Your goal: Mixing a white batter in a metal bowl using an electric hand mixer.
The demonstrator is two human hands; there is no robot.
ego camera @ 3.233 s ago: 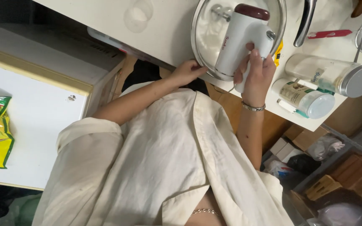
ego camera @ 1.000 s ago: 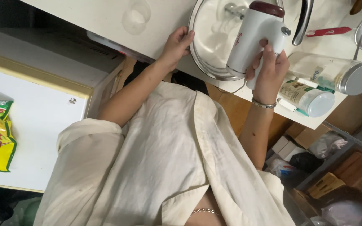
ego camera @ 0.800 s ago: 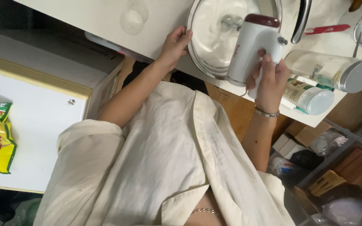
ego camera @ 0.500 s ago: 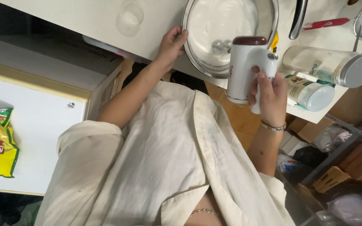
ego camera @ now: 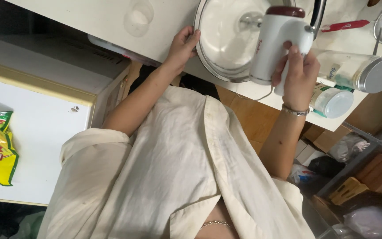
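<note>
On the white countertop a metal mixing bowl is sitting near the front edge, holding a pale, smooth mixture. The left hand is bracing the bowl, its fingers curling over the near rim. The right hand is wrapping fully around the handle of a white electric hand mixer with a dark red end cap, and is holding it over the bowl with the beaters pointing down toward the mixture.

Handling: the mixer body is rigid plastic, probably moderately heavy and smooth; the handle is the correct holding point. The bowl is stiff, thin-walled and likely to slide, so the rim is the place to steady it.

Visibility: the bowl's far side is being cut off by the frame edge, and the mixer body is hiding part of the right rim. Whether the beaters are turning cannot be determined. A cord is trailing below the mixer. Two lidded jars are lying just beside the right hand
</note>
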